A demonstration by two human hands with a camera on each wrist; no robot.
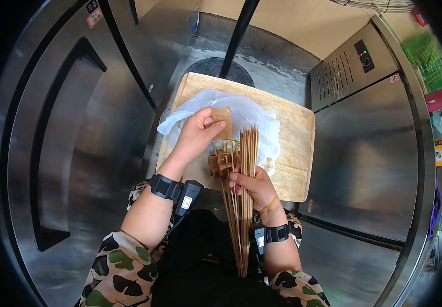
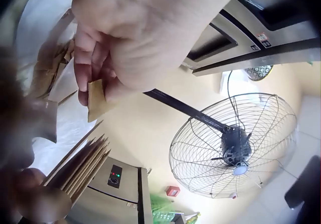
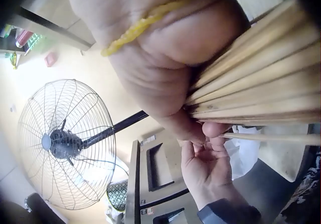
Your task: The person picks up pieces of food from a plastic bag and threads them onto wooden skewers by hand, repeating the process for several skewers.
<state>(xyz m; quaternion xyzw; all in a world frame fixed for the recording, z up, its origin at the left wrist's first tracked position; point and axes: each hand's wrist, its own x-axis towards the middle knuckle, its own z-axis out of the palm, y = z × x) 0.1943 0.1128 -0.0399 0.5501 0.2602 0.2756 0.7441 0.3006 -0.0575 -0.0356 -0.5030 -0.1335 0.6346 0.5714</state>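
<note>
In the head view my left hand (image 1: 196, 134) pinches a thin brown square sheet (image 1: 222, 118), probably tofu skin, between thumb and fingers. The same brown sheet (image 2: 96, 101) shows in the left wrist view. My right hand (image 1: 255, 185) grips a thick bundle of bamboo skewers (image 1: 249, 158), their points upward just right of the sheet. One skewer stands apart from the bundle near the right thumb, its tip close to the sheet's lower edge. Several threaded skewers with folded brown pieces (image 1: 222, 161) are left of the bundle, partly hidden by the right fingers.
Below the hands is a wooden board (image 1: 295, 153) with a crumpled translucent plastic bag (image 1: 267, 115) on it. Steel refrigerators (image 1: 367, 148) stand on both sides. A black pole (image 1: 239, 38) rises behind the board, and a caged fan (image 2: 233, 146) appears in the left wrist view.
</note>
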